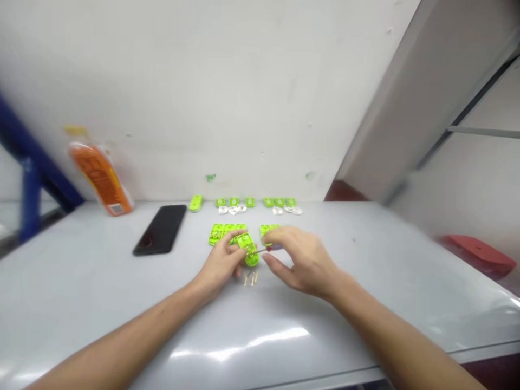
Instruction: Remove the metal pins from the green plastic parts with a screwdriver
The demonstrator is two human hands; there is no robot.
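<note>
My left hand [221, 262] grips a bright green plastic casing [252, 259] between thumb and fingers, its open inner side facing me. In my right hand [303, 260] is a small screwdriver [274, 247] with a reddish-purple handle, held between thumb and fingertips. Its thin shaft points left, with the tip at the casing by my left thumb; whether it touches a part inside cannot be made out. Just below the casing lie several small metal strips [251, 278]. Behind my left hand sits a group of green casings [217, 234], and more green casings [266, 229] are partly covered by my right hand.
Along the wall are small green pieces [234, 202], white pieces [233, 210] and a closed green casing [195, 203]. To the left lie a black phone [160, 230] and a standing orange bottle [99, 176]. A red object [479, 254] is beyond the table's right edge.
</note>
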